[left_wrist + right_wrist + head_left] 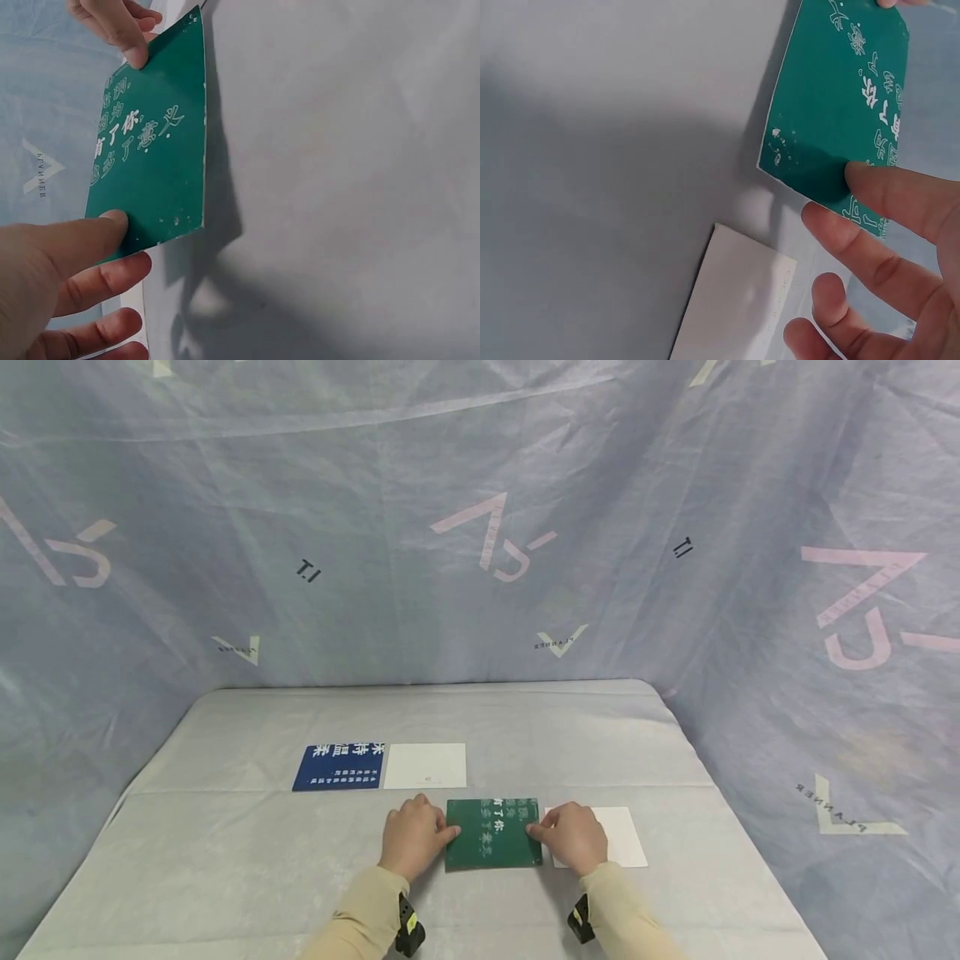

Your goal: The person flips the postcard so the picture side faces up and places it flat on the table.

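Note:
A green card (493,847) with white lettering is held between both hands, raised a little off the cloth, its shadow falling beneath it. My left hand (414,839) pinches its left edge, thumb on the printed face and the index finger behind. At the opposite edge, my right hand (576,837) pinches it the same way; in the right wrist view that thumb (892,191) presses on the green face. Partly behind the right hand, a white card (621,839) lies on the table.
Farther back on the cloth-covered table (247,877) lie a blue card (339,768) with white lettering and, beside it, another white card (425,767). Printed grey-blue cloth (390,527) hangs behind and along the sides. Each wrist wears a black strap with a small device.

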The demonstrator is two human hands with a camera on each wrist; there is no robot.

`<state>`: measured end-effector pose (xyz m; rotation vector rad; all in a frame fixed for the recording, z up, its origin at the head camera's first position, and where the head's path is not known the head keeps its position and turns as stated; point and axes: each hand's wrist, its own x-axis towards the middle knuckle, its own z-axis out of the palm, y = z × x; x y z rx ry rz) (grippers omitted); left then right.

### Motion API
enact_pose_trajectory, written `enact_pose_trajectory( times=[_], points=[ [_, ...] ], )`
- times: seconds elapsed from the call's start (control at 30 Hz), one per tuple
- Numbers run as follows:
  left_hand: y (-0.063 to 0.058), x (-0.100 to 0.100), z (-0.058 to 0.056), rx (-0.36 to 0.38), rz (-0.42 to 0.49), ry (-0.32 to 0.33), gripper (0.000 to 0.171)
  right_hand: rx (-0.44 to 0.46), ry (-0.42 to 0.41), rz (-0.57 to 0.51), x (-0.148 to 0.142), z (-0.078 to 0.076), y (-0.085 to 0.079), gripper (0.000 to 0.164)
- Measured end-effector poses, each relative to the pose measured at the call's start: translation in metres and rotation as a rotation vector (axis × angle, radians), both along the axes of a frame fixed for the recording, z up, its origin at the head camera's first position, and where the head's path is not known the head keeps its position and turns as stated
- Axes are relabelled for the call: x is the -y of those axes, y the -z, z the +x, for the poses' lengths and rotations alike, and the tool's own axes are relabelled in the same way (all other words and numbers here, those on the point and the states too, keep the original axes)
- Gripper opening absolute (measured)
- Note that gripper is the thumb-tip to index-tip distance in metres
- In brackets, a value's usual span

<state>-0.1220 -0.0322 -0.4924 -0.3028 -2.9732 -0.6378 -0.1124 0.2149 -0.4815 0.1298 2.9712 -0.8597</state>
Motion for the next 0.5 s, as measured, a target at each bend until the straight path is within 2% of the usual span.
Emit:
enact_pose_trajectory(
  times=[0.3,0.5],
  points=[
    [0.0065,-0.0054,0.0042,-0.064,-0.029,0.001,0.044,-0.027,0.012,0.078,0.0031,0.0000,0.0034,0.032],
    [0.0061,-0.0102,0.0049,-0.061,-0.073,-0.015,0.043,-0.050,0.003,0.131,0.0053,0.0009,0.0060,0.030]
  ],
)
